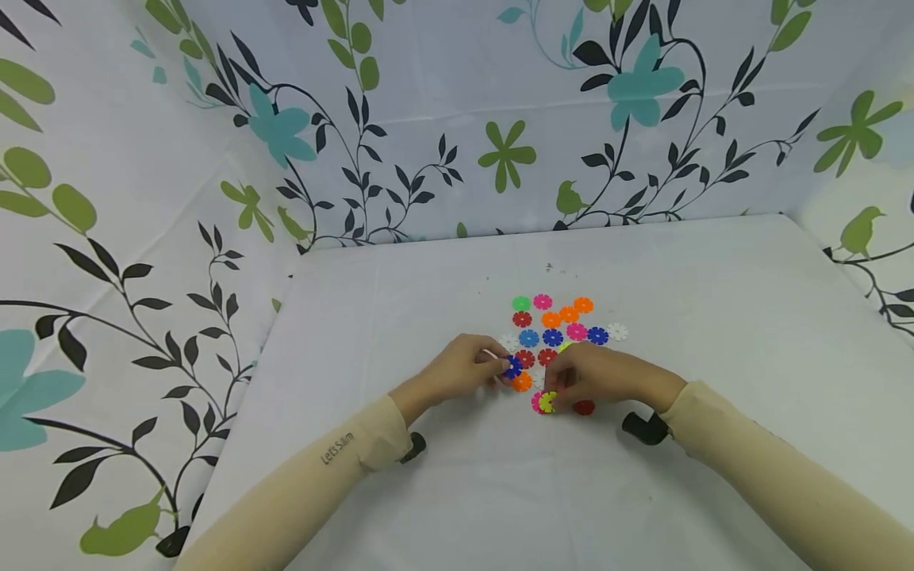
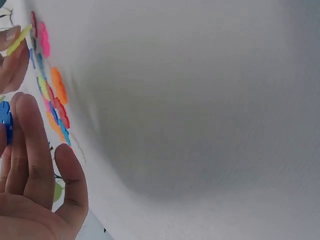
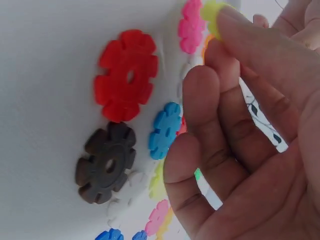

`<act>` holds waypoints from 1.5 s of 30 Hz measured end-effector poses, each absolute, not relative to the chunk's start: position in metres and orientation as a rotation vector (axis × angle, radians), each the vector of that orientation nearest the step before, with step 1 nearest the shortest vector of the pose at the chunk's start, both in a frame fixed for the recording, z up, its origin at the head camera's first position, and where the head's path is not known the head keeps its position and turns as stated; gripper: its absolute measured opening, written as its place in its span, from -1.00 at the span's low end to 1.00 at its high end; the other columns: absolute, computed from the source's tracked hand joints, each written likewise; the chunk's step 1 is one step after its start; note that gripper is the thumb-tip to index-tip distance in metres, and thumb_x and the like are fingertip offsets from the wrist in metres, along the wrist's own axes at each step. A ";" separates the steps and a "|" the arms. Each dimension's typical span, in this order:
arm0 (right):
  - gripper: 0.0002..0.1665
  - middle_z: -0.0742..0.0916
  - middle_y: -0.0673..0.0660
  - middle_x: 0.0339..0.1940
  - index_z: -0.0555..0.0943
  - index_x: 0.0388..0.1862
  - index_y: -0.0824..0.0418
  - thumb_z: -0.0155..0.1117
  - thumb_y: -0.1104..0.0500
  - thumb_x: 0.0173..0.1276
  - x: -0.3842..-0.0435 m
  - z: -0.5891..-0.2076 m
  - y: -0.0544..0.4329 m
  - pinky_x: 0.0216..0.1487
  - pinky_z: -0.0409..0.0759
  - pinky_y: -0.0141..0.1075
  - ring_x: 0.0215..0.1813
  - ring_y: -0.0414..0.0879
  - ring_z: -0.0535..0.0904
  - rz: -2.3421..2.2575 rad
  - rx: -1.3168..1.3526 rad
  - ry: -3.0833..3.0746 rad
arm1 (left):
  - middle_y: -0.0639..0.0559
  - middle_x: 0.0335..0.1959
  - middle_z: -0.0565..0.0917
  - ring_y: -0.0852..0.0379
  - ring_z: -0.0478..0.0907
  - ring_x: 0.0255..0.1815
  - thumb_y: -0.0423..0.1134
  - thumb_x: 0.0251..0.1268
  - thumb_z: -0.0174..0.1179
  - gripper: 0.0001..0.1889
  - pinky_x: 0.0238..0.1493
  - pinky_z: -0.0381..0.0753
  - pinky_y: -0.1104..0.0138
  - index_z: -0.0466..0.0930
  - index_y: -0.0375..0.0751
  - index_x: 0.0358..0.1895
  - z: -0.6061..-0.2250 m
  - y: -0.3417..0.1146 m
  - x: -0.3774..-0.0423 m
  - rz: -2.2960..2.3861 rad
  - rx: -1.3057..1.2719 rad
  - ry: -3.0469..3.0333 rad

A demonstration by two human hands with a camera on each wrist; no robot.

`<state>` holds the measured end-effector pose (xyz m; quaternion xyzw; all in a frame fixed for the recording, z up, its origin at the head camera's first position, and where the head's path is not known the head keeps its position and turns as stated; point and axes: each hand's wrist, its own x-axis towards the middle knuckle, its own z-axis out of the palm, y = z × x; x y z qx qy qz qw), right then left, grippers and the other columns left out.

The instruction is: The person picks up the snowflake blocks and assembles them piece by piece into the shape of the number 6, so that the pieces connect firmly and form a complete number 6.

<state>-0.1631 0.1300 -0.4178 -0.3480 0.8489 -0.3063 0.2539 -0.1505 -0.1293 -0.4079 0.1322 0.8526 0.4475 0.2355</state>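
My left hand [image 1: 457,369] pinches a dark blue notched plastic disc [image 1: 512,366] between thumb and fingers, at the left side of a group of similar discs. The left wrist view shows this blue disc [image 2: 6,122] standing on edge in the grip. Just to the right, my right hand [image 1: 600,371] pinches a yellow notched disc [image 1: 547,402] by thumb and fingertip. Its other fingers are loosely curved in the right wrist view. A pink disc [image 3: 190,30] lies right beyond the yellow disc [image 3: 211,17]. My right hand hides part of the group.
Red [image 3: 112,90], dark brown [image 3: 95,162] and light blue [image 3: 161,135] discs lie under my right hand. More discs, such as green [image 1: 521,304], orange [image 1: 583,304] and white [image 1: 617,332], spread behind on the white tabletop [image 1: 400,301]. Leaf-patterned cloth [image 1: 443,95] hangs behind.
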 end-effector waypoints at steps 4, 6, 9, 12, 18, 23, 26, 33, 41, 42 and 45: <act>-0.83 0.72 -0.18 -0.33 0.76 -0.18 -0.03 0.53 0.03 0.27 -0.168 -0.412 0.129 -0.19 0.67 -0.30 -0.22 -0.20 0.64 -0.890 -0.916 2.348 | -0.05 -0.29 0.80 -0.02 0.76 -0.33 -0.24 0.52 0.18 -0.78 -0.07 0.60 0.22 0.65 -0.26 0.06 -0.404 -0.131 -0.150 1.366 0.267 2.256; -0.79 0.73 -0.14 -0.31 0.76 -0.11 0.01 0.49 0.02 0.30 -0.170 -0.409 0.128 -0.21 0.68 -0.27 -0.21 -0.16 0.64 -0.925 -0.887 2.356 | -0.03 -0.28 0.79 -0.02 0.76 -0.32 -0.24 0.51 0.20 -0.78 0.04 0.62 0.17 0.66 -0.26 0.07 -0.401 -0.132 -0.149 1.403 0.230 2.241; -0.81 0.75 -0.05 -0.31 0.76 -0.10 0.04 0.42 0.02 0.38 -0.174 -0.405 0.126 -0.22 0.66 -0.20 -0.23 -0.09 0.62 -0.976 -0.864 2.354 | 0.01 -0.27 0.79 -0.01 0.77 -0.29 -0.21 0.47 0.25 -0.75 0.15 0.59 0.12 0.69 -0.25 0.06 -0.400 -0.134 -0.148 1.452 0.196 2.222; -0.83 0.77 0.03 -0.28 0.75 -0.12 0.08 0.32 0.05 0.47 -0.177 -0.404 0.125 -0.15 0.66 -0.14 -0.20 -0.03 0.65 -1.037 -0.855 2.345 | 0.03 -0.28 0.80 0.02 0.77 -0.25 -0.17 0.41 0.32 -0.72 0.23 0.55 0.09 0.71 -0.25 0.05 -0.399 -0.136 -0.147 1.489 0.184 2.206; -0.79 0.78 0.12 -0.21 0.72 -0.04 0.12 0.24 0.06 0.53 -0.179 -0.401 0.121 -0.04 0.66 -0.11 -0.12 0.05 0.69 -1.156 -0.814 2.348 | 0.00 -0.25 0.80 0.08 0.77 -0.19 -0.21 0.37 0.34 -0.73 0.17 0.60 0.16 0.74 -0.21 0.07 -0.395 -0.139 -0.146 1.555 0.172 2.168; -0.79 0.76 0.17 -0.17 0.72 -0.04 0.11 0.27 0.05 0.51 -0.180 -0.398 0.117 -0.04 0.67 -0.02 -0.10 0.15 0.67 -1.233 -0.789 2.354 | -0.02 -0.20 0.79 0.07 0.77 -0.17 -0.23 0.44 0.28 -0.74 0.07 0.66 0.20 0.73 -0.19 0.10 -0.394 -0.140 -0.147 1.600 0.139 2.133; -0.81 0.76 0.19 -0.17 0.72 -0.04 0.13 0.29 0.08 0.50 -0.180 -0.396 0.113 -0.01 0.67 0.06 -0.10 0.17 0.68 -1.274 -0.784 2.351 | -0.03 -0.20 0.79 0.05 0.77 -0.15 -0.22 0.44 0.27 -0.73 0.05 0.67 0.20 0.73 -0.19 0.12 -0.392 -0.141 -0.147 1.620 0.127 2.114; -0.74 0.77 0.14 -0.16 0.71 0.04 0.19 0.32 0.11 0.47 -0.179 -0.394 0.108 -0.02 0.69 0.01 -0.10 0.12 0.70 -1.331 -0.800 2.383 | -0.03 -0.24 0.80 0.05 0.76 -0.13 -0.13 0.40 0.32 -0.71 0.05 0.67 0.24 0.74 -0.19 0.07 -0.387 -0.142 -0.146 1.635 0.109 2.121; -0.72 0.76 0.19 -0.13 0.68 0.08 0.24 0.28 0.13 0.50 -0.179 -0.394 0.104 0.01 0.68 0.08 -0.10 0.05 0.71 -1.394 -0.793 2.373 | -0.12 -0.17 0.78 0.00 0.76 -0.18 -0.14 0.49 0.22 -0.73 -0.02 0.70 0.21 0.69 -0.23 0.07 -0.388 -0.144 -0.148 1.659 0.143 2.069; -0.71 0.76 0.19 -0.13 0.68 0.09 0.24 0.27 0.12 0.51 -0.179 -0.395 0.104 0.00 0.67 0.09 -0.10 0.04 0.70 -1.386 -0.791 2.381 | -0.12 -0.17 0.78 0.00 0.76 -0.19 -0.14 0.50 0.21 -0.72 -0.03 0.70 0.21 0.68 -0.24 0.07 -0.388 -0.144 -0.148 1.659 0.153 2.058; -0.71 0.76 0.17 -0.15 0.67 0.09 0.20 0.24 0.08 0.53 -0.178 -0.393 0.102 -0.04 0.68 0.09 -0.08 0.09 0.69 -1.346 -0.799 2.405 | -0.11 -0.20 0.78 -0.02 0.77 -0.21 -0.13 0.52 0.18 -0.71 -0.06 0.71 0.20 0.64 -0.25 0.08 -0.388 -0.144 -0.148 1.654 0.175 2.030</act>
